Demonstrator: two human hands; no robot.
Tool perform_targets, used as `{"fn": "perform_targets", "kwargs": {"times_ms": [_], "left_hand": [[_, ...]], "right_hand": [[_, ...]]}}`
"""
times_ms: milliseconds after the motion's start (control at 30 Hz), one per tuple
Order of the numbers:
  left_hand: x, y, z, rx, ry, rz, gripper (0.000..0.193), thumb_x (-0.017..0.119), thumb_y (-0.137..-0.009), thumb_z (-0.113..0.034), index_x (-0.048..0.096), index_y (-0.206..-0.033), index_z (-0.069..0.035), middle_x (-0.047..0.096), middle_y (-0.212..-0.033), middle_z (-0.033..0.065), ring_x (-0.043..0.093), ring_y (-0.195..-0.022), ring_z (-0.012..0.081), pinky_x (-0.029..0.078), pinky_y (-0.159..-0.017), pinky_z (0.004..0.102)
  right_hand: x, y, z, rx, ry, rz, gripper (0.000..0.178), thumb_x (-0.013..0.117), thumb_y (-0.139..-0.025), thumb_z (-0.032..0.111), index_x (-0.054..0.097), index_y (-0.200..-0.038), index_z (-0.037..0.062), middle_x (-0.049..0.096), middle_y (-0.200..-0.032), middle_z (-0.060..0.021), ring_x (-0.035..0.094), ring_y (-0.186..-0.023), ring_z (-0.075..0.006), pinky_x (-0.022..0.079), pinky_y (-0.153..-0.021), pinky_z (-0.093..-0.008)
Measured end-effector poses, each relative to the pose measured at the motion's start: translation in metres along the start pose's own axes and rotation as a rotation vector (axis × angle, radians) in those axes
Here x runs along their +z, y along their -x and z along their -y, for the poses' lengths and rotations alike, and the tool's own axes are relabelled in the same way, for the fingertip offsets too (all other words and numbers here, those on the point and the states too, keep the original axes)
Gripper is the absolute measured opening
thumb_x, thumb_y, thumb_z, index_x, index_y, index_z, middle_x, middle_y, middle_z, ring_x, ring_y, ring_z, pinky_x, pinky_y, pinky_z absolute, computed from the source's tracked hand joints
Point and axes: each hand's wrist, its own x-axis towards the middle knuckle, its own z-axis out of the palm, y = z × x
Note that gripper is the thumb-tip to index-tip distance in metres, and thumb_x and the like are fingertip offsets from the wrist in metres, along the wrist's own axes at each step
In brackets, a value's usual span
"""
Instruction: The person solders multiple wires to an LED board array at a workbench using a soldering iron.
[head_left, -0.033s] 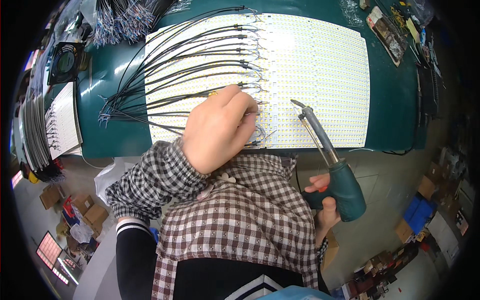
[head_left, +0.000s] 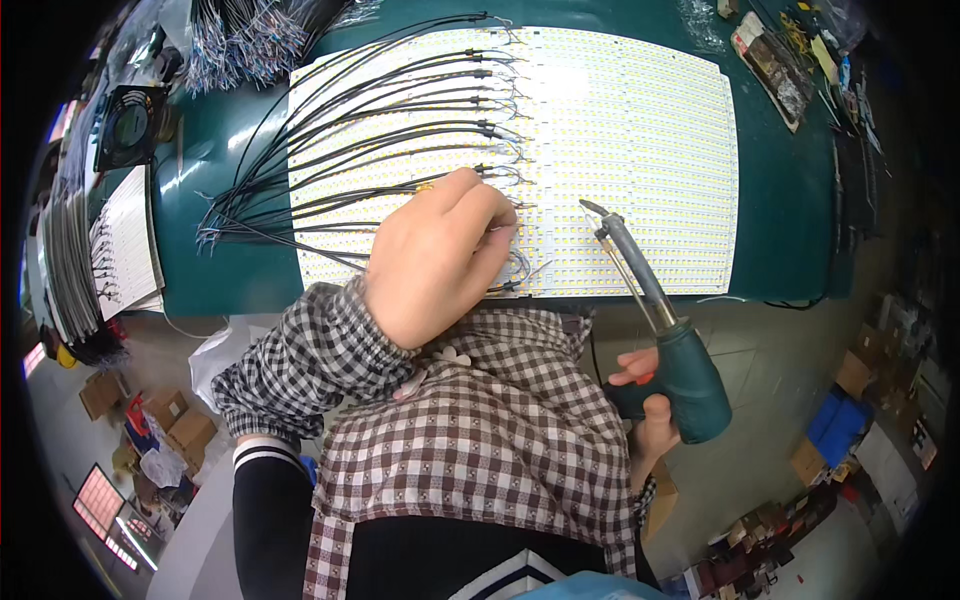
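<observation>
My left hand is closed in a pinch over the near part of a white LED panel board, where a black cable runs in under it. The pinched end is mostly covered by my fingers. Thin bare-ended wires show beside the fingertips. More black cables lie in rows across the board's left half, their wire ends along its middle. My right hand is wrapped round the handle of a dark green soldering gun. Its tip hangs over the board's right half, apart from my left fingers.
A green table carries the board. Wire bundles lie at the back left, near a black fan. Stacked white boards with cables stand at the left edge. A stained block and loose tools lie at the back right.
The soldering gun's tip has shifted very slightly to the left. My left hand and the cables look the same.
</observation>
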Motion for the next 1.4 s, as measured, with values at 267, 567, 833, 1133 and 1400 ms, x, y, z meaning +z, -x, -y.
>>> {"fn": "perform_targets", "kwargs": {"times_ms": [267,567,833,1133,1400], "left_hand": [[0.008,-0.004,-0.003,-0.092,0.187,-0.008,0.008,0.069,-0.083,-0.001,0.062,-0.088,-0.001,0.057,-0.082,0.007,0.06,-0.069,0.0167,0.048,-0.059,0.0261],[0.012,-0.014,0.002,-0.219,0.317,0.028,0.008,0.067,-0.079,-0.006,0.06,-0.081,-0.005,0.059,-0.078,0.0094,0.062,-0.07,0.0265,0.05,-0.062,0.0364],[0.007,-0.016,0.005,-0.148,0.15,0.071,0.008,0.067,-0.075,-0.007,0.06,-0.079,-0.005,0.059,-0.077,0.0089,0.062,-0.069,0.0258,0.049,-0.061,0.0369],[0.009,-0.013,0.006,-0.109,0.135,0.071,0.009,0.069,-0.078,-0.005,0.061,-0.082,-0.002,0.057,-0.078,0.0069,0.058,-0.064,0.0178,0.048,-0.057,0.0288],[0.011,-0.014,0.009,-0.084,0.15,0.024,0.01,0.069,-0.077,-0.004,0.06,-0.081,-0.002,0.055,-0.075,0.0069,0.058,-0.063,0.0185,0.047,-0.055,0.0293]], "right_hand": [[-0.001,0.002,-0.001,0.008,0.008,0.012,0.092,0.078,-0.074,0.056,0.047,-0.127,-0.013,0.063,-0.09,-0.0126,0.068,-0.082,-0.0232,0.061,-0.062,-0.0298],[0.0,0.003,-0.003,-0.003,-0.035,0.006,0.096,0.08,-0.073,0.053,0.042,-0.132,-0.0134,0.066,-0.095,-0.0147,0.068,-0.09,-0.0278,0.061,-0.064,-0.0309],[0.003,0.007,-0.001,0.01,-0.084,-0.012,0.097,0.083,-0.073,0.048,0.041,-0.134,-0.0135,0.066,-0.095,-0.0152,0.068,-0.092,-0.0283,0.061,-0.066,-0.0307],[0.002,0.006,0.002,-0.027,-0.056,0.051,0.079,0.083,-0.076,0.042,0.053,-0.122,-0.0148,0.067,-0.09,-0.0143,0.069,-0.079,-0.0248,0.061,-0.069,-0.0322],[0.009,0.004,0.001,-0.099,-0.027,0.056,0.075,0.082,-0.078,0.038,0.055,-0.123,-0.0156,0.069,-0.078,-0.0103,0.068,-0.072,-0.0206,0.059,-0.076,-0.0373]]}}
